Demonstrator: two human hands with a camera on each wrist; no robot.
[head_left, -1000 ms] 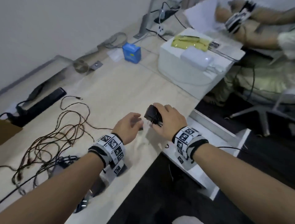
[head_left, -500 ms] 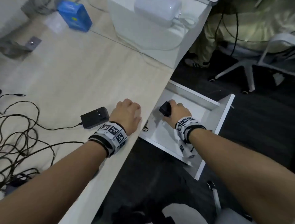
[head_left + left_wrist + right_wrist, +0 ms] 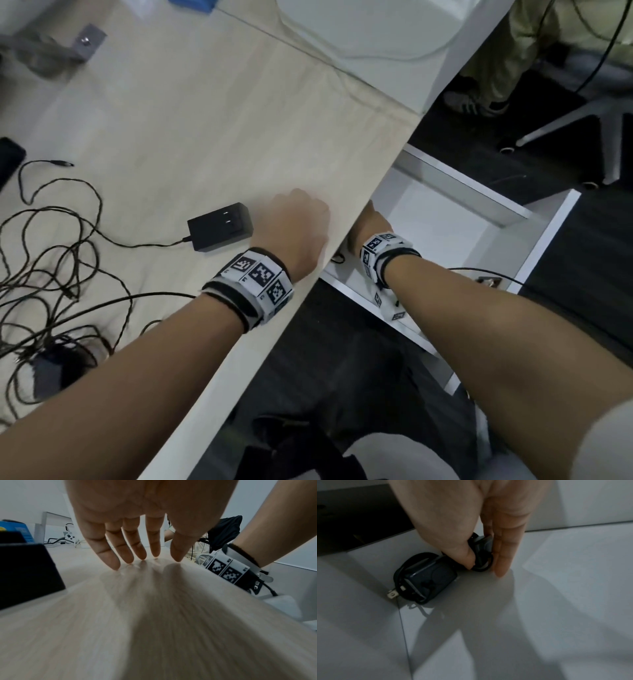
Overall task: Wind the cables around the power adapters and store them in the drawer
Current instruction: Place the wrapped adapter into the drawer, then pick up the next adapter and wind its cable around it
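Note:
My right hand (image 3: pixel 371 222) reaches into the open white drawer (image 3: pixel 479 212), partly hidden under the desk edge. In the right wrist view my right hand (image 3: pixel 484 566) pinches a black power adapter wound with its cable (image 3: pixel 482 550) between thumb and fingers, low on the drawer floor. A second wound adapter (image 3: pixel 426 580) lies just left of it. My left hand (image 3: pixel 294 222) rests on the desk, its straight fingers (image 3: pixel 109 555) touching the wood. Beside it lies an unwound black adapter (image 3: pixel 219 226) (image 3: pixel 25 572), whose cable runs left into a tangle of cables (image 3: pixel 51 260).
Another dark adapter (image 3: pixel 51 373) sits in the tangle at the lower left. A white box (image 3: pixel 359 34) and a blue box (image 3: pixel 15 530) stand at the back of the desk. Another person's shoes (image 3: pixel 476 102) and a chair base (image 3: pixel 582 123) are beyond the drawer.
My right hand carried the wound adapter from above the desk edge down into the drawer and back under the desk. My left hand settled flat on the desk.

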